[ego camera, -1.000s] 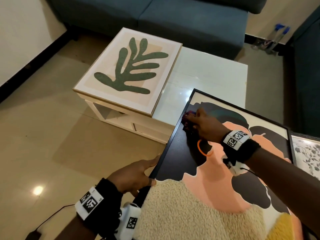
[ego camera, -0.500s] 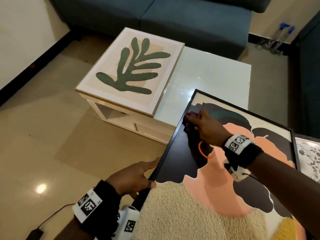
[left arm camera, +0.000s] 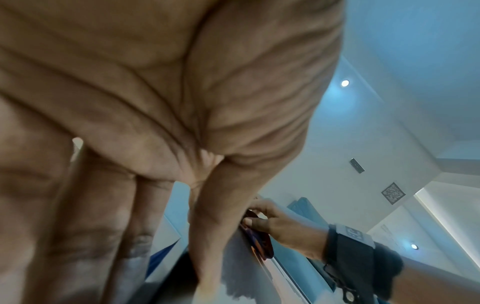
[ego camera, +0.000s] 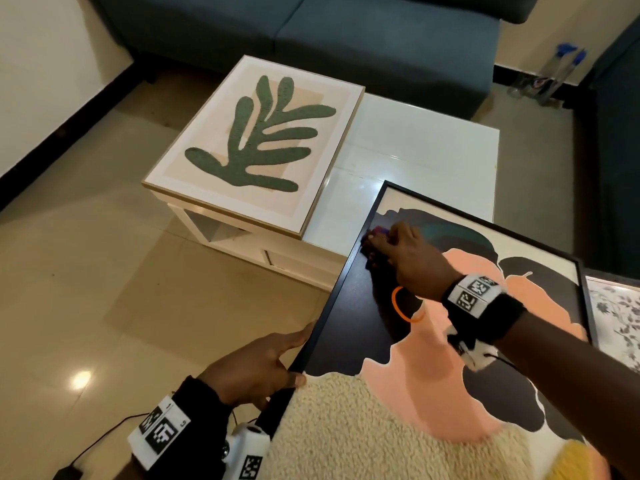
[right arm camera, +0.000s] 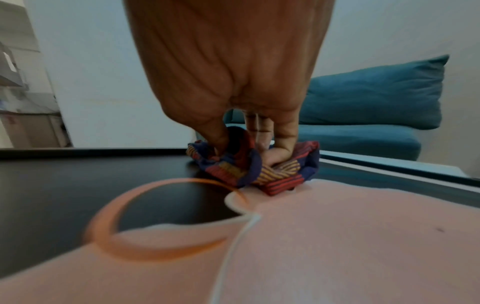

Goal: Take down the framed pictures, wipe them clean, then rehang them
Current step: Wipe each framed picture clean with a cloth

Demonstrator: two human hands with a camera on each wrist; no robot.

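Wiping the black-framed abstract picture (ego camera: 433,341) with a bunched striped red-and-blue cloth (ego camera: 375,237).

From the head view, the right hand (ego camera: 408,258) is pressing the cloth near the picture's far left corner, while the left hand (ego camera: 256,368) is gripping the frame's left edge, thumb on the front; the picture's far end is reaching over the glossy white tabletop (ego camera: 415,150), where a wood-framed green leaf print (ego camera: 256,143) is lying flat. In the left wrist view, the fingers (left arm camera: 213,216) are lying along the frame's edge. In the right wrist view, thumb and fingers are pinching the cloth tight against the dark surface. Wiping is under way; the next move probably calls for sweeping across the uncovered area, with the frame braced against sliding.
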